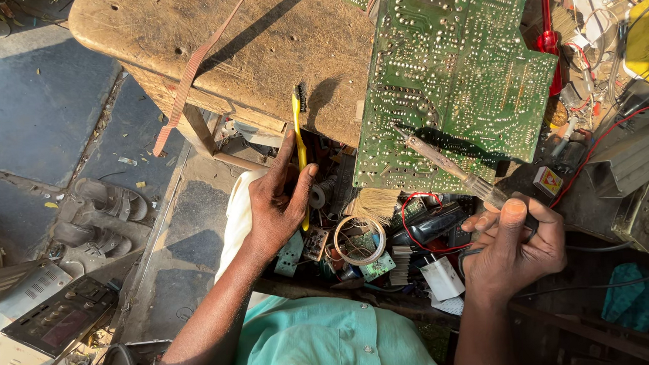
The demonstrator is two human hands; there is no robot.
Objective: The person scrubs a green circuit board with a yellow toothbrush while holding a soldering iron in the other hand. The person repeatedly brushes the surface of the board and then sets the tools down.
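— on the wooden tabletop (183,34) lies the green circuit board (452,79), solder side up. what does your right hand (513,250) hold?

— your right grip is closed around the soldering iron (449,168), and its tip touches the board.

— and the left hand (277,203)?

— your left grip is closed on a yellow toothbrush (299,143), bristles up, near the tabletop edge, left of the board. small parts lie below.

Person wears a mint-green buttoned shirt (326,345), forearms bare, pale trousers (239,216).
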